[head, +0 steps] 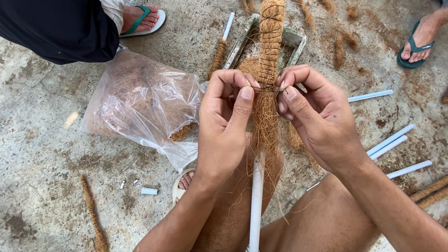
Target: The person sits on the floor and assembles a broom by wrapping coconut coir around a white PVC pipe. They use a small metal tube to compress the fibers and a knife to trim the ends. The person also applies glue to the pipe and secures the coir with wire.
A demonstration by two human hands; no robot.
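Note:
A white pipe rises between my knees, its upper part wrapped in brown coconut fibre bound with thin dark thread. Loose fibre hangs around the pipe below the bound part. My left hand grips the fibre from the left, thumb pressed at the wrap line. From the right, my right hand pinches the thread and fibre at the same height. Both hands touch the pole.
A clear plastic bag of fibre lies at left, a metal tray behind the pole. Bare white pipes and finished fibre sticks lie at right. Other people's sandalled feet stand at the top.

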